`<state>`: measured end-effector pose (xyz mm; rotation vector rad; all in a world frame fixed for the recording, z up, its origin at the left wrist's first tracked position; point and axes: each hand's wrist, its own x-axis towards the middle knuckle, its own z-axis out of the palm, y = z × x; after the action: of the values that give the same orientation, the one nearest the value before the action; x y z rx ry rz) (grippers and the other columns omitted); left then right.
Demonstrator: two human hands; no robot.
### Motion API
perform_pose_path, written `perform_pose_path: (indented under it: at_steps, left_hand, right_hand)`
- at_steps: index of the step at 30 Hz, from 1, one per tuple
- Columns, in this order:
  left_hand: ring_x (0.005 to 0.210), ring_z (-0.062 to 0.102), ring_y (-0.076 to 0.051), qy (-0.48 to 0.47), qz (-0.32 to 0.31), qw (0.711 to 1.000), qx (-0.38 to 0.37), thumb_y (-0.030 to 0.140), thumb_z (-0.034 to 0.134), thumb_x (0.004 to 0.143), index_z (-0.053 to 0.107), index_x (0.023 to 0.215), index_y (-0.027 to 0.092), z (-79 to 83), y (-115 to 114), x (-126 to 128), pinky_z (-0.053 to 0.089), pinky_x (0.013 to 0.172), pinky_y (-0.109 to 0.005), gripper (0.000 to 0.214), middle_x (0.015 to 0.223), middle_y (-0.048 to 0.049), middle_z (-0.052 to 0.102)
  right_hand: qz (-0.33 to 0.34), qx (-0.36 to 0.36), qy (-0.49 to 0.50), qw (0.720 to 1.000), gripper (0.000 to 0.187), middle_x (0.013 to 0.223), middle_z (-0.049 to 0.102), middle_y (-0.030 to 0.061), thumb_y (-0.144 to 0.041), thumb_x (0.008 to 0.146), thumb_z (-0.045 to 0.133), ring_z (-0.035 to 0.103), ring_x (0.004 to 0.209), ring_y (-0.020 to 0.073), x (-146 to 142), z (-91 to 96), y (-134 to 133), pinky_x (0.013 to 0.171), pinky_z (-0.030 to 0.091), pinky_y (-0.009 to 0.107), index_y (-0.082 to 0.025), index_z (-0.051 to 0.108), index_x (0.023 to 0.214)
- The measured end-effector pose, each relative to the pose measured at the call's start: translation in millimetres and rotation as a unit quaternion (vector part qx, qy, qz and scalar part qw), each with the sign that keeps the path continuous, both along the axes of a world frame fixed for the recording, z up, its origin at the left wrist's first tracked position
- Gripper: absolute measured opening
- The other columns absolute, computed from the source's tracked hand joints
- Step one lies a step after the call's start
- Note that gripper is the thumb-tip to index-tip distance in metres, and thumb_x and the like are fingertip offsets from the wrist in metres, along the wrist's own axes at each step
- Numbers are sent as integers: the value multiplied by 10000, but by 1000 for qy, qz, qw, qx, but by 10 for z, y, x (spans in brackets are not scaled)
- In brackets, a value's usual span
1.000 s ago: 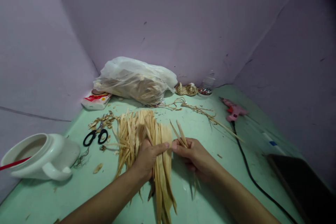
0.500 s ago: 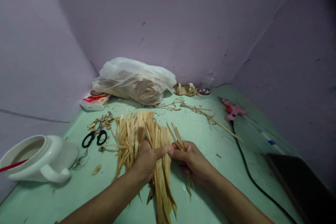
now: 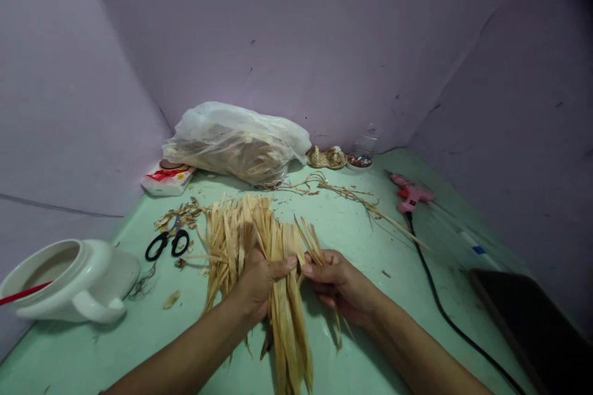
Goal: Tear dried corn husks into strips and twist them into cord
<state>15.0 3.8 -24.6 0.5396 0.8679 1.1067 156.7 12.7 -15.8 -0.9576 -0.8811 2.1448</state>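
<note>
A bundle of pale dried leaf strips [image 3: 285, 308] runs through my left hand [image 3: 262, 278], whose thumb presses across the front of it. My right hand [image 3: 340, 284] is closed on a few thin strips [image 3: 311, 241] that stick up above its fingers and hang below. Its fingertips are close to the bundle's right edge, by my left thumb. More loose strips [image 3: 227, 247] are spread on the table to the left, partly behind my left hand. Black-handled scissors [image 3: 167, 242] lie left of them among leaf scraps [image 3: 185, 216].
A white pot [image 3: 78, 278] lies at the left with a red stick in it. Behind are a plastic bag [image 3: 236, 142], a tissue pack [image 3: 167, 180] and a woven piece [image 3: 327, 158]. A pink glue gun [image 3: 411, 192] with a black cord and a dark flat object [image 3: 523, 321] are right.
My right hand has shifted very slightly to the right, and the lower ends of its strips have swung right and spread. My left hand keeps its hold on the bundle.
</note>
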Motion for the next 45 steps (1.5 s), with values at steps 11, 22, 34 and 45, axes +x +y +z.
perform_pose_path:
  at_steps: [11,22,34,45]
  left_hand:
    - [376,454,-85,88,29,995,-48,221,738,524,483,723,154,51,45,-6,358,377,-198,330,442,53,498]
    - [413,527,-126,121,44,990,-65,186,686,555,565,766,115,38,17,22,456,428,-256,254,528,-3,589]
    - [761,629,-215,111,37,992,35,205,738,561,616,904,123,23,-4,43,502,719,-329,373,874,-92,684]
    - [641,608,-187,54,12,998,-4,191,755,527,589,902,109,34,14,25,496,650,-332,418,733,-62,661]
  right_hand:
    - [-142,-10,151,978,155,504,330,-81,-226,665,661,228,362,20,688,520,215,277,194,87,-193,556,773]
    - [-47,29,-161,985,336,436,269,-103,-399,597,714,132,361,11,60,144,59,299,76,153,-158,501,694]
    - [-79,66,-205,973,323,424,253,-101,-345,599,668,192,348,12,-94,18,-32,325,110,167,-175,397,557]
    - [-40,12,-108,993,255,415,205,-121,-298,598,621,113,370,18,-37,26,-24,328,80,165,-186,392,599]
